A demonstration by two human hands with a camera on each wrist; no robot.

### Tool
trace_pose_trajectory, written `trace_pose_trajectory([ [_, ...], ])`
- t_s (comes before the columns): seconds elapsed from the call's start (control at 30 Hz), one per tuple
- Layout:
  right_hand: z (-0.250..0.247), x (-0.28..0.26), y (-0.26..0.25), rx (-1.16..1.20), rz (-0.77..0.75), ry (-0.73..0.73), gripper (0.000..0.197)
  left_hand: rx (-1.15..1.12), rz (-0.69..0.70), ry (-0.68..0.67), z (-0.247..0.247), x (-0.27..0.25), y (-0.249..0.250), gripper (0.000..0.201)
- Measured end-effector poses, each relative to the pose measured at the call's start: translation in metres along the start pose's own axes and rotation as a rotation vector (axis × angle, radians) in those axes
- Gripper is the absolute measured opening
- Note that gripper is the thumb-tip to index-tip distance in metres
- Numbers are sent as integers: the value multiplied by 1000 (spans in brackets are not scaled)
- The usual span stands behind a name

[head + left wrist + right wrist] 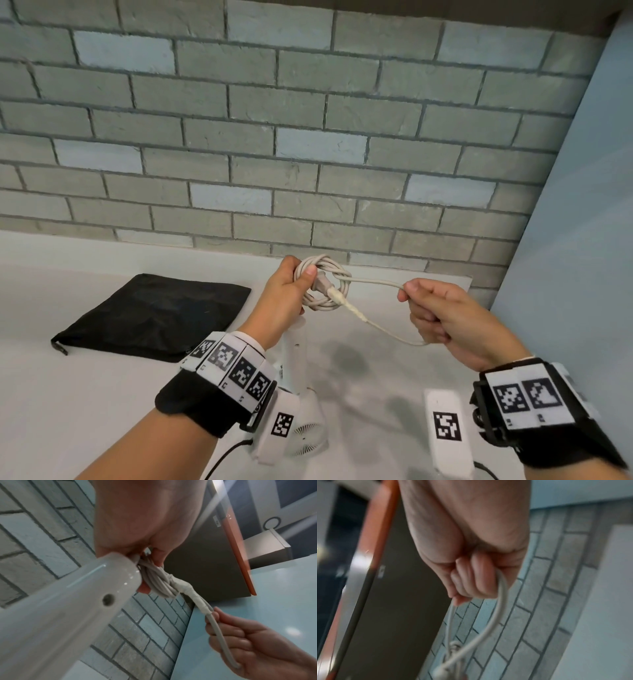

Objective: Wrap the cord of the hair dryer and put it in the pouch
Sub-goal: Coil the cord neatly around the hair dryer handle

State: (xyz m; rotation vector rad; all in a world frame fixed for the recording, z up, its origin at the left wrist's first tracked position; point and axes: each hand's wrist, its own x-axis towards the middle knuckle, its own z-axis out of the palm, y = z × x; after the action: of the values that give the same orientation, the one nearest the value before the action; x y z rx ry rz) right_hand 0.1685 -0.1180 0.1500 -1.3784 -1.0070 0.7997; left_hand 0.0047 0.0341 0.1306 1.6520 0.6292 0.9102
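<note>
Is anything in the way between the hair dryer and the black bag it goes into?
Nothing visible lies between them. The hair dryer hangs from the left hand, just right of the black pouch, which lies flat on the counter.

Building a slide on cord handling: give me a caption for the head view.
Left hand grips the coiled cord while right hand pulls a loop taut; black pouch lies nearby.

The hair dryer [68,601] was glossy white plastic, smooth enough to catch bright highlights. Its cord [370,281] looked like matt, pale grey rubbery sheathing, with a stretch near the coil wrapped in whitish tape [188,592]. The pouch [157,315] was thin black cloth, matt and creased. The table [85,394] was smooth and pale, the wall [308,137] rough grey brick.
</note>
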Motion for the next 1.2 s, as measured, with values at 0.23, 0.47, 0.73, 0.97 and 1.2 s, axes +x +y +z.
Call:
trace_pose_trajectory([
  [0.23, 7, 10, 12, -64, -111, 146, 22, -88, -75, 16, -2, 0, 8, 18],
  [0.47, 15, 6, 42, -131, -103, -71, 17, -66, -37, 70, -6, -3, 4, 23],
  [0.73, 52, 8, 59, -338, -47, -330, 18, 1, 10, 22, 3, -14, 7, 21],
  [0.97, 72, 31, 51, -393, -77, -128, 20, 8, -15, -130, 3, -16, 9, 27],
  [1.2, 64, 42, 41, -27, 42, -3, 22, 193, 43, -241, 2, -16, 13, 22],
])
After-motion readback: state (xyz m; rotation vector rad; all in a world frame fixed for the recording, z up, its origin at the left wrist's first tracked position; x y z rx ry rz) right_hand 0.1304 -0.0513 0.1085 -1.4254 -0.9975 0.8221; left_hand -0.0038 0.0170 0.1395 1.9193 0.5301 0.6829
